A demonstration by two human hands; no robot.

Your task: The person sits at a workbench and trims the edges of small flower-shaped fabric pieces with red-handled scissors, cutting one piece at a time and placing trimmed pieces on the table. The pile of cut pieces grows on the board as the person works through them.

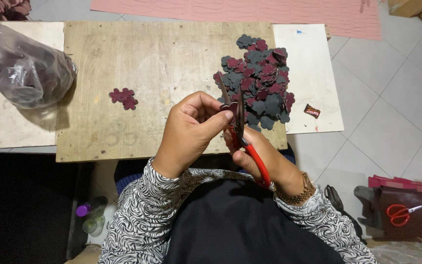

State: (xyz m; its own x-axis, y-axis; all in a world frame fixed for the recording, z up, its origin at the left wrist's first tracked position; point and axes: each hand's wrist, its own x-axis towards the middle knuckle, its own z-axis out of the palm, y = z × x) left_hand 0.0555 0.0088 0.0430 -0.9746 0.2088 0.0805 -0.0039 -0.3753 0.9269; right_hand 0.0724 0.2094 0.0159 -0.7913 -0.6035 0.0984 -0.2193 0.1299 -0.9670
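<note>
your left hand (189, 131) fingers pinch the flower cutout (230, 105); right hand (262, 159) grips red scissors (244, 142), blades parted. turn the cutout steadily, snip small.

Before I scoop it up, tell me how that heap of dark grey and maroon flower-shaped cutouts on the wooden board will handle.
The heap of flower-shaped cutouts probably weighs little, since the pieces look thin and flat. Lying loosely overlapped, they would likely slide apart and scatter when pushed. Each piece seems bendable, not brittle.
</note>
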